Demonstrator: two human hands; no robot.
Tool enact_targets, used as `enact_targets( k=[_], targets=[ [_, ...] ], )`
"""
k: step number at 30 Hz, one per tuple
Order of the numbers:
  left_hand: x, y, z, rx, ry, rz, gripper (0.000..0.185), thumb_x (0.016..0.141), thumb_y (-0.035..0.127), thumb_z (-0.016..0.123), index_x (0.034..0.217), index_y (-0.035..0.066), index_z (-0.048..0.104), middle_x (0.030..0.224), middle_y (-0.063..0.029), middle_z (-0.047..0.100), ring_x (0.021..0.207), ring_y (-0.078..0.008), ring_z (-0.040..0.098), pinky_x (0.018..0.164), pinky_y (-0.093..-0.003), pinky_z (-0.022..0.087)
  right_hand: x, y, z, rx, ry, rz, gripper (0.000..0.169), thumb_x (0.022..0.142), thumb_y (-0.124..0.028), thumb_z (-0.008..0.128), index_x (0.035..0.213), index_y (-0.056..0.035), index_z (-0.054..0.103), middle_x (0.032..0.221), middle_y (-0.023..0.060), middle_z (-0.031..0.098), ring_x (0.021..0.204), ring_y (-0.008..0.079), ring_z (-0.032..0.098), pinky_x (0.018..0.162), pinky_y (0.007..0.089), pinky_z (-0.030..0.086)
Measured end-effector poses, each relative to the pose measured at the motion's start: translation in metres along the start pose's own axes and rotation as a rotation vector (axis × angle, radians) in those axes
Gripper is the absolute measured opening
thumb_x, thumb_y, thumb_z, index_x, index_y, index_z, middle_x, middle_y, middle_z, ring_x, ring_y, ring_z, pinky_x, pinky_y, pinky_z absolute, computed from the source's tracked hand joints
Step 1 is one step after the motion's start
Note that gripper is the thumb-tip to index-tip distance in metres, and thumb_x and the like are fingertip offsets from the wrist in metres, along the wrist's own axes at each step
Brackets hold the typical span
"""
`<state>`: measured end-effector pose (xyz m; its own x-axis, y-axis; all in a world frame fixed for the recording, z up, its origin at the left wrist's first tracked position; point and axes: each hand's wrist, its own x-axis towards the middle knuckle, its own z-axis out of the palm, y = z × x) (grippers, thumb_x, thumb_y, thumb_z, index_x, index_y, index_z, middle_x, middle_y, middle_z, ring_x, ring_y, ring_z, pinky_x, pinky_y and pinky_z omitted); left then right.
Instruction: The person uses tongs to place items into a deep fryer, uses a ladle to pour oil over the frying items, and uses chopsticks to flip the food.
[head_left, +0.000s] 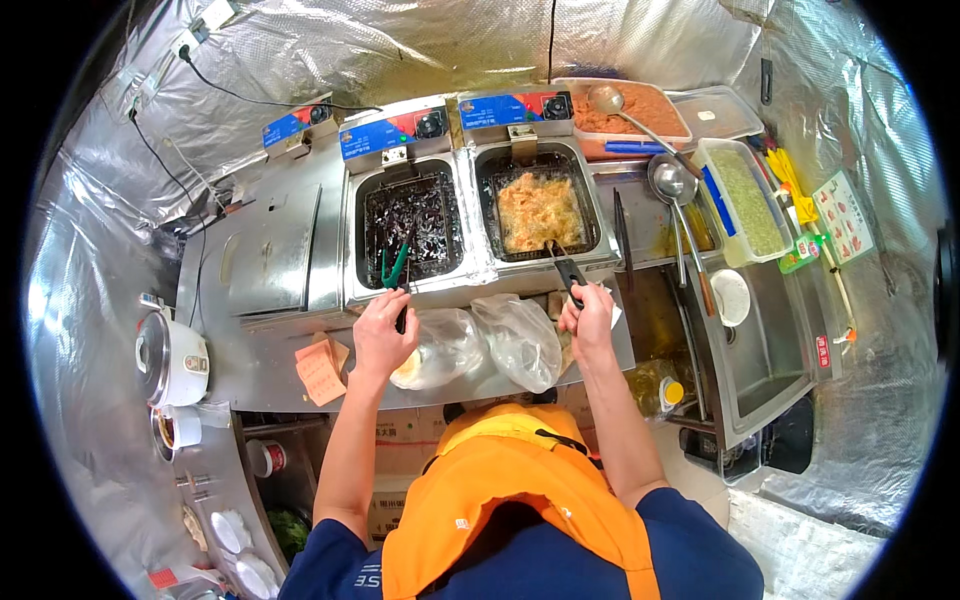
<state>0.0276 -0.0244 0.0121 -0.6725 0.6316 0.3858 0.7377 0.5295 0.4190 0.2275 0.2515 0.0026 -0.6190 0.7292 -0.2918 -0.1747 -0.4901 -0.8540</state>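
Both my hands are at the front of a double deep fryer. My left hand (385, 330) is closed on a black handle at the left fryer well (409, 214), which holds dark oil and a wire basket. Green-handled tongs (394, 268) stand just beyond that hand; whether my fingers touch them, I cannot tell. My right hand (589, 319) grips the black handle of a fryer basket (570, 277) in the right well. Golden battered food (541, 211) bubbles in the oil there. Clear plastic bags (517, 341) lie on the counter between my hands.
Orange paper slips (322, 371) and a rice cooker (176, 358) are at left. To the right are a tub of orange-pink filling (637, 109), ladles (673, 180), a tub of green contents (742, 199), a steel sink (772, 360) and an oil bottle (654, 388) below the counter.
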Motion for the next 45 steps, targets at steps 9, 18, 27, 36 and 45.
enact_targets(
  k=[9,18,27,36,45],
  targets=[
    [0.003,0.03,-0.017,0.027,-0.043,-0.124,0.043,0.087,0.023,0.083,0.122,-0.002,0.075,0.138,-0.0186,0.07,0.118,-0.0376,0.072,0.1,-0.0424,0.059,0.028,-0.023,-0.085,-0.239,-0.166,0.144,0.041,0.111,-0.033,0.055,0.102,0.0027,0.071,0.065,0.0032,0.061,0.055,0.0148,0.063,0.055,0.0311,0.051],
    [0.001,0.026,-0.008,0.08,-0.072,-0.101,0.038,0.089,0.01,0.081,0.123,-0.005,0.073,0.133,-0.0231,0.072,0.127,-0.0393,0.067,0.105,-0.0443,0.056,0.178,-0.007,-0.254,-2.027,-0.226,-0.814,0.077,0.093,-0.005,0.07,0.164,-0.0171,0.043,0.168,0.0226,0.039,0.155,0.0421,0.037,0.125,0.0451,0.039],
    [0.0,0.033,-0.015,0.107,-0.091,-0.167,0.029,0.089,0.005,0.076,0.116,-0.006,0.075,0.128,-0.0224,0.074,0.124,-0.0374,0.07,0.106,-0.0426,0.055,0.166,-0.062,-0.181,-1.231,-0.218,-0.904,0.016,0.1,-0.01,0.071,0.114,-0.0019,0.068,0.118,0.0207,0.071,0.106,0.0317,0.072,0.091,0.0403,0.058],
    [0.003,0.018,0.004,0.023,0.061,-0.061,0.023,0.088,0.007,0.076,0.109,-0.002,0.077,0.117,-0.0206,0.077,0.117,-0.038,0.073,0.102,-0.0435,0.058,0.139,-0.181,-0.109,-0.91,-0.007,-0.421,0.041,0.105,-0.035,0.073,0.086,0.0014,0.07,0.071,0.0048,0.064,0.068,0.011,0.058,0.066,0.0314,0.048],
    [0.001,0.01,0.008,-0.026,0.116,-0.066,0.021,0.087,0.01,0.077,0.105,-0.001,0.077,0.115,-0.0196,0.078,0.116,-0.037,0.074,0.101,-0.0432,0.059,0.18,-0.094,0.011,-0.852,-0.331,-0.631,0.017,0.105,-0.018,0.069,0.109,-0.0018,0.074,0.081,0.0076,0.073,0.072,0.01,0.066,0.066,0.0293,0.05]
  ],
)
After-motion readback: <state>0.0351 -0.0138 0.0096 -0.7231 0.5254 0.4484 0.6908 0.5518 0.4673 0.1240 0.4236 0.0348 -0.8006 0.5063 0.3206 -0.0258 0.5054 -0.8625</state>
